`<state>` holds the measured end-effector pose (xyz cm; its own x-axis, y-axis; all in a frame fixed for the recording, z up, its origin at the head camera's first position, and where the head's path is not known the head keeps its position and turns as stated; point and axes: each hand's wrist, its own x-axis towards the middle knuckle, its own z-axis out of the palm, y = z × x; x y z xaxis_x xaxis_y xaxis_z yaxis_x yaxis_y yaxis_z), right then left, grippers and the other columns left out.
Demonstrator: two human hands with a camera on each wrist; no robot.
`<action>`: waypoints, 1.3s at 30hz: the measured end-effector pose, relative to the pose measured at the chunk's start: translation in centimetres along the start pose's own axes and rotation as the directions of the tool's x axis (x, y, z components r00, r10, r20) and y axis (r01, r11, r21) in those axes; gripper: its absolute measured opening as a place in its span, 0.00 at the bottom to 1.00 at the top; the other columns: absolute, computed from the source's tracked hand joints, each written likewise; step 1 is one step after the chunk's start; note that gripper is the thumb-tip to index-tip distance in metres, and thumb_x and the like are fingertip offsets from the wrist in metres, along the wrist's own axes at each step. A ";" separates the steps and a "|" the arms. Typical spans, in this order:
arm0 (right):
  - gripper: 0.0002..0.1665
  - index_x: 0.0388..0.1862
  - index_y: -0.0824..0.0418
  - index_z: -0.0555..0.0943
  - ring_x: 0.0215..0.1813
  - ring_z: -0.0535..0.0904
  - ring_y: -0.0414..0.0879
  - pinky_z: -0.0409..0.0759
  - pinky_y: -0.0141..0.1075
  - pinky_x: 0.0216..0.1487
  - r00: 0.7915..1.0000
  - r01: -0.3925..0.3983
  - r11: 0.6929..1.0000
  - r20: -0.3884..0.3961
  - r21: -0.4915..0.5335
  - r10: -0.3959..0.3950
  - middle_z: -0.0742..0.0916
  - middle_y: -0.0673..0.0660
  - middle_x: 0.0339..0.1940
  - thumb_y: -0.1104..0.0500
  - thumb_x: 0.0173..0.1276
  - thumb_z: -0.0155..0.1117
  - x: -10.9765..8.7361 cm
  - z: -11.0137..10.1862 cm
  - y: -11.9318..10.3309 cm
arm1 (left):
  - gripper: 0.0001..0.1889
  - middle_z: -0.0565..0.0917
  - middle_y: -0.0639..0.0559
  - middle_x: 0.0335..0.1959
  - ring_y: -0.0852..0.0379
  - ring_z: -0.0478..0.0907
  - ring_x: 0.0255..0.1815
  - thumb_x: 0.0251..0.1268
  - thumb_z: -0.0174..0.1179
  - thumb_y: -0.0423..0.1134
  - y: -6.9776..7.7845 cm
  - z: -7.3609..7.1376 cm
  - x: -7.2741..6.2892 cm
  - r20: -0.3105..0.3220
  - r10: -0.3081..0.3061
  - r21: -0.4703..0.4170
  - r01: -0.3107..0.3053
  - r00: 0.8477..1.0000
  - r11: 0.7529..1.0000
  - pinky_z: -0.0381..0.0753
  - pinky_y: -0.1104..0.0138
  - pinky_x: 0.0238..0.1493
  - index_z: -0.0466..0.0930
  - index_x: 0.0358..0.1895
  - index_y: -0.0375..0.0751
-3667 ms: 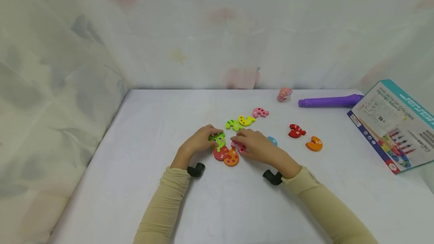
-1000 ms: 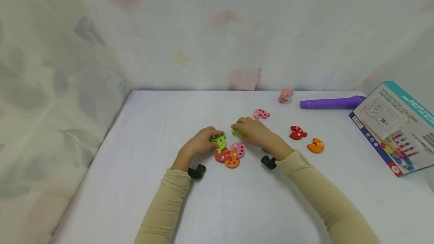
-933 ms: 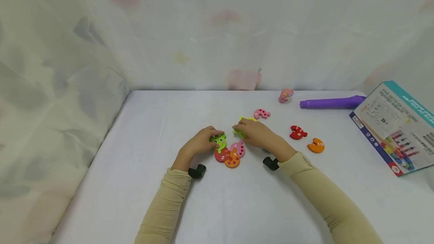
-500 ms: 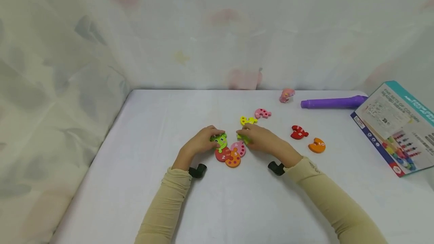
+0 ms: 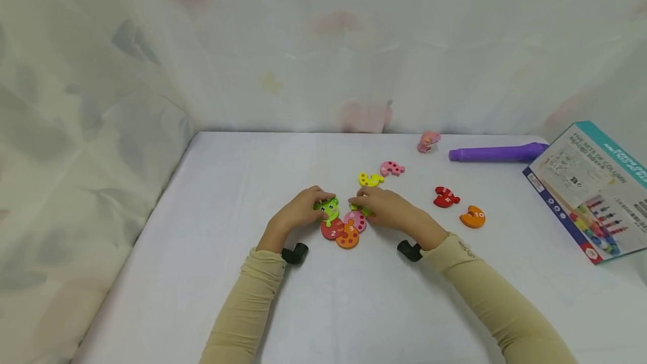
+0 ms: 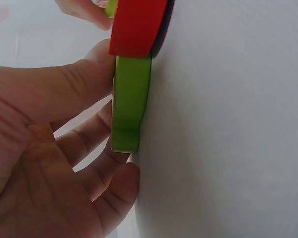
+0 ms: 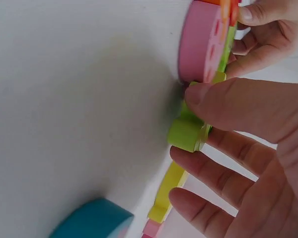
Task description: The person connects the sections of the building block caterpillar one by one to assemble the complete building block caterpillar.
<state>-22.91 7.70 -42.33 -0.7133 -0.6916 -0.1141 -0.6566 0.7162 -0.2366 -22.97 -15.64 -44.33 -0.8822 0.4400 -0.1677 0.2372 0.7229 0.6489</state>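
In the head view my left hand (image 5: 302, 208) grips the green smiling caterpillar-head puzzle piece (image 5: 330, 211), thumb and fingers at its edges. Joined to it in a curve are the red piece with a 2 (image 5: 332, 230), the orange piece with a 3 (image 5: 347, 238) and the pink piece with a 4 (image 5: 358, 220). My right hand (image 5: 386, 208) pinches a green puzzle piece (image 7: 186, 131) between thumb and fingers, right at the pink piece's upper end. Most of that green piece is hidden by the hand in the head view.
Beyond the right hand lie a yellow piece (image 5: 371, 180) and a pink dotted piece (image 5: 392, 169). Rightward are a red piece (image 5: 446, 198), an orange 10 (image 5: 473, 217), a purple tube (image 5: 497, 153), a pink figurine (image 5: 428, 141) and a box (image 5: 588, 190). A blue piece (image 7: 94, 220) shows in the right wrist view.
My right hand left the pink 4 piece joined to the orange one, took the green piece from beside the yellow one, and brought it toward the pink piece. The left hand stays on the head.
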 end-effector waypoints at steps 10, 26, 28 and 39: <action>0.30 0.62 0.52 0.73 0.63 0.68 0.52 0.71 0.48 0.57 0.999 -0.036 0.999 0.034 0.035 0.035 0.75 0.56 0.62 0.59 0.60 0.66 -0.5 0.1 0.2 | 0.26 0.74 0.51 0.47 0.56 0.71 0.47 0.56 0.65 0.36 0.1 0.1 0.1 0.011 -0.004 0.003 0.004 1.000 1.000 0.71 0.62 0.53 0.74 0.60 0.44; 0.32 0.65 0.59 0.68 0.67 0.61 0.58 0.61 0.54 0.63 0.973 -0.194 0.960 -0.084 0.203 0.214 0.70 0.61 0.65 0.57 0.62 0.64 -4.3 -2.6 4.4 | 0.26 0.74 0.53 0.47 0.57 0.70 0.46 0.55 0.65 0.37 0.3 0.1 0.3 0.000 -0.027 0.013 0.027 1.000 1.000 0.71 0.63 0.52 0.73 0.61 0.47; 0.32 0.64 0.61 0.69 0.66 0.64 0.58 0.62 0.54 0.62 0.971 -0.197 0.958 -0.093 0.209 0.220 0.72 0.62 0.63 0.57 0.62 0.64 -5.0 -2.5 4.8 | 0.26 0.74 0.53 0.47 0.57 0.70 0.46 0.55 0.65 0.37 0.2 0.1 0.3 0.004 -0.027 0.014 0.027 1.000 1.000 0.71 0.63 0.53 0.73 0.61 0.47; 0.45 0.62 0.61 0.71 0.48 0.75 0.52 0.76 0.50 0.46 0.930 -0.362 0.919 -0.002 0.158 0.367 0.79 0.58 0.48 0.40 0.49 0.71 -7.1 -0.8 5.1 | 0.26 0.74 0.52 0.46 0.56 0.70 0.46 0.56 0.65 0.36 -0.1 0.1 0.2 0.006 -0.036 0.007 0.036 0.999 0.999 0.71 0.62 0.53 0.74 0.60 0.46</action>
<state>-21.40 16.33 -41.91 -0.9051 -0.3802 -0.1906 -0.3061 0.8935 -0.3287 -23.12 -15.53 -44.49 -0.8878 0.4166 -0.1958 0.2080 0.7424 0.6368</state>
